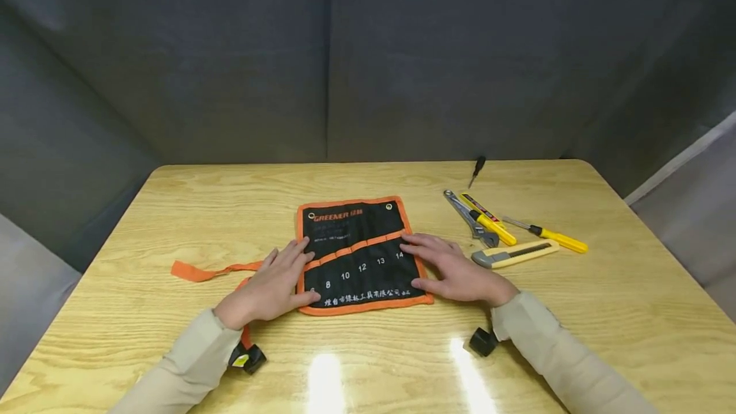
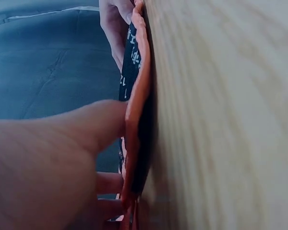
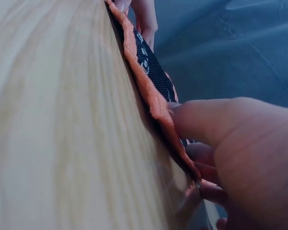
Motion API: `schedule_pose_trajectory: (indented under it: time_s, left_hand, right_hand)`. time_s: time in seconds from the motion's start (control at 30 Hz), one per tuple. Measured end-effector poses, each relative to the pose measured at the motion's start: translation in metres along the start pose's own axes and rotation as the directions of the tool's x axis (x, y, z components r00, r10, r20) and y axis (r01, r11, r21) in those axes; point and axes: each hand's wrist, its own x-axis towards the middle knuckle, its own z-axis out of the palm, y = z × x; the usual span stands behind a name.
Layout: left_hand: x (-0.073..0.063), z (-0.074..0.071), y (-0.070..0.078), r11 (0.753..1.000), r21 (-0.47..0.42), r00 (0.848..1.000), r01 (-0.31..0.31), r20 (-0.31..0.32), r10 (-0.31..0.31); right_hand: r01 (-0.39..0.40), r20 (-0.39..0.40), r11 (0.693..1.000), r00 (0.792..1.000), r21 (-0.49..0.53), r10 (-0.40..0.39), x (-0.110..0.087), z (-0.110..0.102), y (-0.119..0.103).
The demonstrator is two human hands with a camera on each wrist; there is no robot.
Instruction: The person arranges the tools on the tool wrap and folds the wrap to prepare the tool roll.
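A black tool pouch (image 1: pixel 376 280) with orange trim lies flat on the wooden table, its numbered pockets facing up. My left hand (image 1: pixel 267 289) rests on its left edge, fingers spread and pointing inward. On the opposite edge, the fingers of my right hand (image 1: pixel 462 272) lie across the fabric. The left wrist view shows the left thumb (image 2: pixel 105 120) touching the orange trim (image 2: pixel 140 91), which stands slightly off the wood. In the right wrist view, the right thumb (image 3: pixel 197 117) touches the trim on its side. An orange strap (image 1: pixel 195 272) trails leftward, partly hidden under the left hand.
Right of the pouch lie an adjustable wrench (image 1: pixel 468 219), a yellow utility knife (image 1: pixel 517 253), a flat yellow case (image 1: pixel 480 206) and two yellow-handled screwdrivers (image 1: pixel 560 238). A small black screwdriver (image 1: pixel 477 170) sits near the back edge. Dark curtains (image 1: pixel 368 56) enclose the table.
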Motion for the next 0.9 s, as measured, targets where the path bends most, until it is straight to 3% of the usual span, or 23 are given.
schedule_pose_trajectory:
  time_s: [0.2,0.57,0.73,0.9]
  left_hand:
    - [0.0,0.0,-0.006,0.998,0.063,0.999,0.023,-0.03,-0.021]
    - [0.022,-0.004,-0.007,0.993,0.117,0.998,0.035,-0.064,-0.027]
    - [0.031,-0.004,-0.012,0.995,0.094,0.995,0.034,-0.1,-0.025]
    - [0.04,-0.005,-0.019,0.999,0.039,0.984,0.006,-0.176,0.0]
  right_hand:
    - [0.031,0.007,0.999,1.0,-0.034,-0.031,-0.001,0.001,-0.006]
    - [0.02,0.0,0.995,1.0,-0.098,-0.02,-0.017,0.0,-0.021]
    - [0.035,-0.01,0.993,0.999,-0.114,-0.036,-0.024,0.002,-0.028]
    - [0.046,-0.019,0.993,0.999,-0.108,-0.048,-0.028,0.007,-0.036]
